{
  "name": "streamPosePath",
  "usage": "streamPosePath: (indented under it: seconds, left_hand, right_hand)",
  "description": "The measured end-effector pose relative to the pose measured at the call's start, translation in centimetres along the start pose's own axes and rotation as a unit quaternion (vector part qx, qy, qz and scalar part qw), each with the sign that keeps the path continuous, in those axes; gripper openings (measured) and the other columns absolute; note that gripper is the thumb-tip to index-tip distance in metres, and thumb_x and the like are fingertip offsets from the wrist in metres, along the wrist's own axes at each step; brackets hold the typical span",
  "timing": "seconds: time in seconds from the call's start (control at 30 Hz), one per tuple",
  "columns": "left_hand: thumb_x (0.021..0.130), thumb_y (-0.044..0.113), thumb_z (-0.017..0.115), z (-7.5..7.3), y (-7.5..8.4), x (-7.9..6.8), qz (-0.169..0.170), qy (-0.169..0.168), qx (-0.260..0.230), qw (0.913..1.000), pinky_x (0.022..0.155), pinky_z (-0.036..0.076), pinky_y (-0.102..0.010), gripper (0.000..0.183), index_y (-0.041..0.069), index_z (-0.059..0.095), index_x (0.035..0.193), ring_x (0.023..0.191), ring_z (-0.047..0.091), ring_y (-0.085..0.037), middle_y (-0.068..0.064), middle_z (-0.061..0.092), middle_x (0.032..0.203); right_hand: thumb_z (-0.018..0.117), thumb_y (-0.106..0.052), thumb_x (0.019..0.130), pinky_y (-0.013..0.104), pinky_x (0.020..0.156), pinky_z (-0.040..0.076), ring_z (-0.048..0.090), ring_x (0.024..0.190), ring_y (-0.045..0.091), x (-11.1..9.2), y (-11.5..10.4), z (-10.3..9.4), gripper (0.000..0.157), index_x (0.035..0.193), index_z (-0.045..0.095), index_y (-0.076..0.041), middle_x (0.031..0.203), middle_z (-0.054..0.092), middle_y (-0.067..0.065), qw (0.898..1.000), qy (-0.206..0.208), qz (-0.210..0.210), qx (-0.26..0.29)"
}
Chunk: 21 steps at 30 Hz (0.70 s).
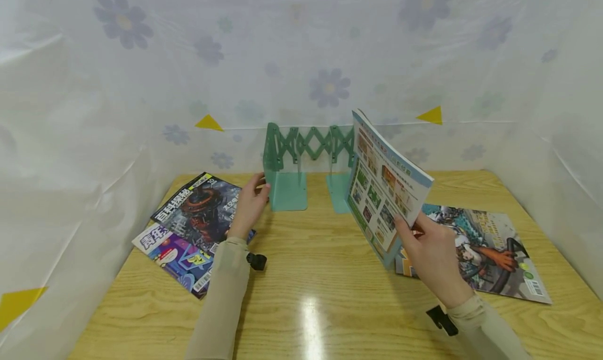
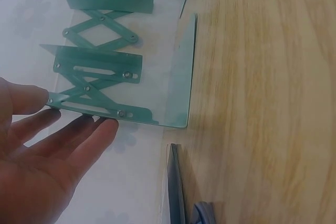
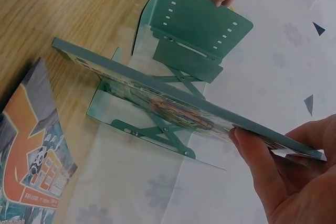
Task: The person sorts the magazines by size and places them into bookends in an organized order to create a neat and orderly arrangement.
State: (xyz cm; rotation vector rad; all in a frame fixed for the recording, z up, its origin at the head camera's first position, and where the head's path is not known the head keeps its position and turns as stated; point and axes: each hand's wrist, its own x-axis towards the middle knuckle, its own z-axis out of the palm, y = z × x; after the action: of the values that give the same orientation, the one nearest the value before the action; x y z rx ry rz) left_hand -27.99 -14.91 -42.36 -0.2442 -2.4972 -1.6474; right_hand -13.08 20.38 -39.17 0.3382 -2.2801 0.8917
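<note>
A green expanding bookend rack [image 1: 314,143] with crossed scissor links stands at the back of the table. My left hand [image 1: 250,205] is at its left end, fingers [image 2: 97,145] fairly straight along the outside of the end plate [image 2: 173,121]. In the left wrist view the thumb tip lies by that plate's edge. My right hand [image 1: 435,252] holds a thin magazine [image 1: 388,192] near one edge, between thumb and fingers. The magazine is tilted upright and overlaps the rack's right end in the head view, partly hiding it.
Two magazines lie overlapping on the left, a dark one [image 1: 200,205] and a purple one [image 1: 176,258]. On the right, another magazine [image 1: 499,255] lies flat, partly behind my right hand. A white flowered sheet [image 1: 282,51] encloses the wooden table [image 1: 292,276] behind and at both sides.
</note>
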Motion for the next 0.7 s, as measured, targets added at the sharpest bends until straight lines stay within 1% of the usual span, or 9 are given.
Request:
streamPosePath:
  seconds: [0.1,0.27,0.33,0.4,0.47,0.57,0.63,0.7]
  left_hand:
    - [0.105,0.030,0.048,0.0,0.0,0.1,0.000,-0.001,0.002,1.0000,0.091,0.053,-0.043,0.046,0.018,0.044,0.149,0.119,0.056,-0.029,-0.013,0.051,0.139]
    - [0.105,0.029,0.048,0.0,0.0,0.0,0.003,0.003,0.004,1.0000,0.090,0.054,-0.042,0.044,0.018,0.045,0.148,0.118,0.056,-0.027,-0.012,0.052,0.138]
    - [0.105,0.029,0.048,0.0,0.1,0.0,0.005,0.004,0.005,1.0000,0.089,0.054,-0.042,0.044,0.018,0.045,0.148,0.117,0.057,-0.027,-0.012,0.052,0.137]
    - [0.105,0.029,0.048,0.0,0.1,0.0,0.007,0.005,0.005,1.0000,0.089,0.054,-0.042,0.043,0.018,0.045,0.147,0.117,0.057,-0.027,-0.012,0.052,0.137]
    - [0.105,0.028,0.048,0.0,0.1,-0.1,0.006,0.005,0.005,1.0000,0.089,0.054,-0.043,0.044,0.017,0.045,0.147,0.118,0.057,-0.028,-0.013,0.052,0.137]
    - [0.105,0.028,0.048,0.1,0.2,-0.1,0.006,0.005,0.007,0.9999,0.089,0.054,-0.043,0.044,0.017,0.045,0.148,0.118,0.057,-0.028,-0.013,0.052,0.137]
    - [0.105,0.029,0.048,0.1,0.2,-0.1,0.005,0.005,0.008,0.9999,0.089,0.054,-0.043,0.044,0.017,0.044,0.148,0.118,0.057,-0.028,-0.013,0.052,0.137]
    - [0.105,0.029,0.048,0.1,0.2,-0.1,0.004,0.004,0.009,0.9999,0.089,0.054,-0.043,0.044,0.017,0.044,0.148,0.118,0.056,-0.028,-0.013,0.052,0.138]
  right_hand:
    - [0.065,-0.007,0.095,0.016,0.044,0.045,0.070,0.067,0.029,0.2,0.1,0.2,0.033,0.127,0.064,0.002,0.096,0.072,0.022,1.000,0.000,0.002,0.003]
    - [0.064,-0.008,0.096,0.019,0.036,0.034,0.068,0.060,0.025,0.6,0.1,0.6,0.032,0.126,0.065,0.001,0.096,0.072,0.022,1.000,0.001,0.002,0.002]
    - [0.063,-0.009,0.097,0.022,0.035,0.033,0.068,0.059,0.024,0.8,0.2,0.8,0.031,0.126,0.064,0.001,0.096,0.071,0.022,1.000,-0.001,0.001,0.003]
    - [0.062,-0.009,0.098,0.023,0.036,0.037,0.069,0.064,0.026,0.9,0.4,0.9,0.031,0.127,0.064,0.002,0.098,0.071,0.023,1.000,-0.005,0.001,0.008]
    - [0.062,-0.009,0.098,0.025,0.040,0.044,0.070,0.068,0.028,1.0,0.4,1.0,0.031,0.127,0.063,0.003,0.100,0.071,0.023,1.000,-0.007,0.001,0.010]
    - [0.063,-0.007,0.097,0.031,0.045,0.051,0.071,0.072,0.030,1.2,0.5,1.2,0.030,0.124,0.064,0.004,0.100,0.070,0.024,1.000,-0.002,-0.005,0.009]
    - [0.064,-0.007,0.096,0.034,0.048,0.053,0.071,0.072,0.031,1.3,0.5,1.3,0.028,0.122,0.065,0.004,0.099,0.070,0.023,1.000,0.002,-0.009,0.004]
    - [0.064,-0.007,0.096,0.034,0.047,0.053,0.071,0.072,0.031,1.4,0.6,1.4,0.027,0.120,0.065,0.005,0.099,0.070,0.024,1.000,0.003,-0.008,0.005]
